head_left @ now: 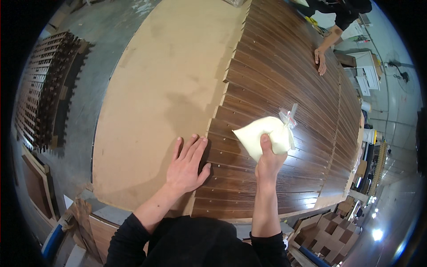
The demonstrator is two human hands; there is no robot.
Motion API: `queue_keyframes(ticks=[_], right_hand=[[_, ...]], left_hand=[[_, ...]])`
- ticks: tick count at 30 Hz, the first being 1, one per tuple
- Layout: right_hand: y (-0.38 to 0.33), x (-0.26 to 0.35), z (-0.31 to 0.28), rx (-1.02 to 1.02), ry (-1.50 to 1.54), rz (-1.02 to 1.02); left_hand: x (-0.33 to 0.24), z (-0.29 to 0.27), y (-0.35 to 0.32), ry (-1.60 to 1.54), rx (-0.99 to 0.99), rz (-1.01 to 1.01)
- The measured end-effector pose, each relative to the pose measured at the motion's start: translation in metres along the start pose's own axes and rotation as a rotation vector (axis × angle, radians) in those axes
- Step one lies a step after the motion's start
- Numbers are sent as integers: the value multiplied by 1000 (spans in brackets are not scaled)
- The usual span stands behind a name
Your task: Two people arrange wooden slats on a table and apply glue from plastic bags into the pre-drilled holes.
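Note:
My right hand (268,162) grips a soft white bag (262,135) full of a pale paste, tied at its top with a knot, and holds it just over a row of dark brown wooden slats (275,80). My left hand (187,167) lies flat with fingers spread at the ragged left edge of the slats, partly on the bare tan board (164,84) beneath them. The slats lie side by side across the right half of the board and show small pale dots along their length.
Another person's hand (319,60) rests on the slats at the far right. A stack of dark slatted pieces (44,89) lies on the grey floor at the left. Boards and brown boxes (324,229) sit near the bench's lower corners.

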State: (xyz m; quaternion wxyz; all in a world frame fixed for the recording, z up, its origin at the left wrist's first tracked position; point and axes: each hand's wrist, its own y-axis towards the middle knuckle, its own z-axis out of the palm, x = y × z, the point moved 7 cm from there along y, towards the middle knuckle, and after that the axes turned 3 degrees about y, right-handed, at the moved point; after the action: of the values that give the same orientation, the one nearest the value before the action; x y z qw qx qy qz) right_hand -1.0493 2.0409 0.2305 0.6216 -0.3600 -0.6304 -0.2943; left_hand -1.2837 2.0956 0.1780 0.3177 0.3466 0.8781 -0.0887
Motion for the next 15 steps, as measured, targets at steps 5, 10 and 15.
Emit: queue_keyframes(ticks=[5, 10, 15], right_hand=[[14, -7, 10, 24, -85, -32], [16, -8, 18, 38, -104, -9], [17, -9, 18, 42, -163, -19]], left_hand=[[-1, 0, 1, 16, 5, -6], [0, -1, 0, 10, -18, 5], [0, -1, 1, 13, -12, 1]])
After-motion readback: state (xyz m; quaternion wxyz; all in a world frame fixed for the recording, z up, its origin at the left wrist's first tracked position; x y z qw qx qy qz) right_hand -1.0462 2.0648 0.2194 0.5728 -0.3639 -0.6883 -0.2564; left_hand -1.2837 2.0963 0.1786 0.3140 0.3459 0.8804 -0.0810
